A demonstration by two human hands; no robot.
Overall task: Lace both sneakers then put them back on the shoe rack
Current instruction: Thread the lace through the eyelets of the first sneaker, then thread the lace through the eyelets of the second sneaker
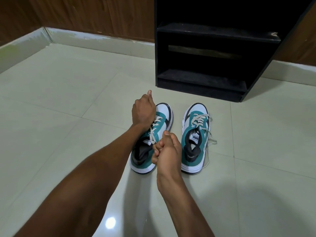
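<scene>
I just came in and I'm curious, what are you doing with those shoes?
A person is lacing the left sneaker on the floor. The left hand and the right hand each pull on its lace. The right sneaker sits beside it with loose lace ends. The rack behind holds no shoes.

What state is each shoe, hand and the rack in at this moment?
Left sneaker: on the floor, upright, lace being worked.
Right sneaker: on the floor, upright, laced, lace ends loose at its side.
Left hand: closed, over the left sneaker's laces.
Right hand: fingers pinching the lace.
Shoe rack: shelves in view hold no shoes.
</scene>
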